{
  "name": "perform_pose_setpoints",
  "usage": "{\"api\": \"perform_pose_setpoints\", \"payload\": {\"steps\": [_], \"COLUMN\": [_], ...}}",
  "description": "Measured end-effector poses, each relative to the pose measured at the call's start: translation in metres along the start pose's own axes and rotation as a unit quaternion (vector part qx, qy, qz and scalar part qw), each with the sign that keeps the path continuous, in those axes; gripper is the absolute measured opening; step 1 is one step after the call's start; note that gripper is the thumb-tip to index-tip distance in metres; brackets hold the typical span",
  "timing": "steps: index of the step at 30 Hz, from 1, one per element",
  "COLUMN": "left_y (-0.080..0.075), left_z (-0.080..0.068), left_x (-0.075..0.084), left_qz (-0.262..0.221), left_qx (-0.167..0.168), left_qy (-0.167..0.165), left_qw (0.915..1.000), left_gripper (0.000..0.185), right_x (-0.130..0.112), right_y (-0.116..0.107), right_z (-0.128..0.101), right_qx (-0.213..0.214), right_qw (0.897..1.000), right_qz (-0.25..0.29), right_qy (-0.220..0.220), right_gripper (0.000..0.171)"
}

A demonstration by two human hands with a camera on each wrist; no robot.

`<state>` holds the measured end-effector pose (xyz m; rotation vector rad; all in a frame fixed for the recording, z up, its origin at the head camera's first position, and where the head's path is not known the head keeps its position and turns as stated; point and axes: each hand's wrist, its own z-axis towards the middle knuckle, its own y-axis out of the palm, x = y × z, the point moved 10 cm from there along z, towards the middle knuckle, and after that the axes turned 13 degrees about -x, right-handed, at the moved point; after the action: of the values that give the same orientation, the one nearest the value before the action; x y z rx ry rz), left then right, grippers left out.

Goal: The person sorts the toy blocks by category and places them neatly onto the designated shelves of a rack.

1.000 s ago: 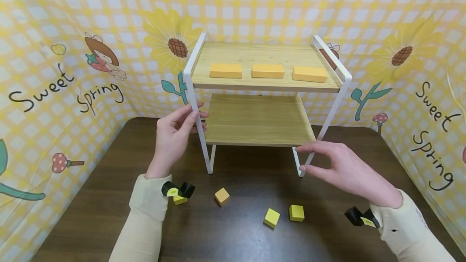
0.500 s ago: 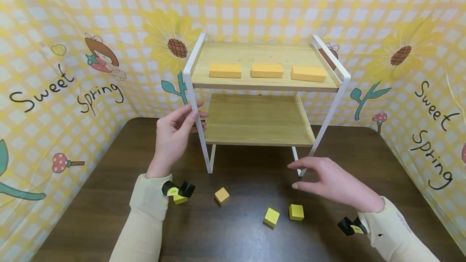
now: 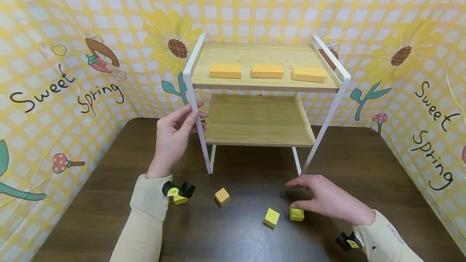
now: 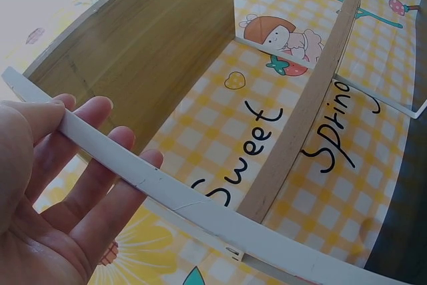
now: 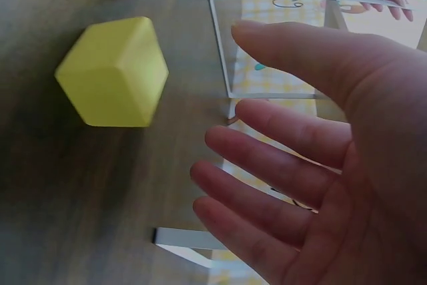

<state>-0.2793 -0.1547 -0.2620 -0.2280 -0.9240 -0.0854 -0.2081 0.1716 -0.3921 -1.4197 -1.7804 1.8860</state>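
Observation:
My left hand (image 3: pixel 172 136) grips the white left front post of a two-tier shelf rack (image 3: pixel 258 120), thumb in front and fingers behind. In the left wrist view, that white post (image 4: pixel 180 191) runs between thumb and fingers. Low over the table, my right hand (image 3: pixel 327 199) is spread with nothing in it. Its thumb overlaps the far edge of a yellow cube (image 3: pixel 297 216) in the head view; the right wrist view shows a gap between hand and yellow cube (image 5: pixel 113 75). Left of that lies another yellow cube (image 3: pixel 271 218).
Three orange blocks (image 3: pixel 267 71) lie in a row along the top shelf's front. An orange cube (image 3: pixel 222 196) rests on the dark table (image 3: pixel 240 237). One more yellow cube (image 3: pixel 180 200) is partly hidden by the left wrist camera. A checkered cloth (image 3: pixel 120 3) surrounds the table.
My right hand has come down and toward me, from beside the rack's right leg to the yellow cube. The left hand, rack and blocks have stayed put.

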Motion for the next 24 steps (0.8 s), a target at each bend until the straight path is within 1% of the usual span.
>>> {"api": "perform_pose_setpoints", "payload": {"steps": [5,12,20,24], "left_y": [0.0,0.0,0.0,0.0], "left_z": [0.0,0.0,0.0,0.0], "left_x": [-0.001,0.0,0.0,0.0], "left_qz": [0.001,0.006,0.009,0.008], "left_qx": [0.0,0.0,0.002,0.001], "left_qy": [0.002,0.005,0.007,0.011], "left_qw": [1.0,1.0,0.9999,0.9999], "left_gripper": [0.025,0.025,0.025,0.025], "right_x": [0.001,0.006,0.002,0.001], "right_y": [0.01,0.02,0.024,0.027], "right_z": [-0.002,-0.004,-0.007,-0.007], "right_qx": [-0.013,-0.029,-0.019,-0.014], "right_qw": [1.0,1.0,1.0,1.0], "right_qz": [-0.001,0.001,-0.006,-0.002], "right_qy": [-0.006,0.004,-0.022,-0.024], "right_gripper": [0.039,0.038,0.036,0.037]}}
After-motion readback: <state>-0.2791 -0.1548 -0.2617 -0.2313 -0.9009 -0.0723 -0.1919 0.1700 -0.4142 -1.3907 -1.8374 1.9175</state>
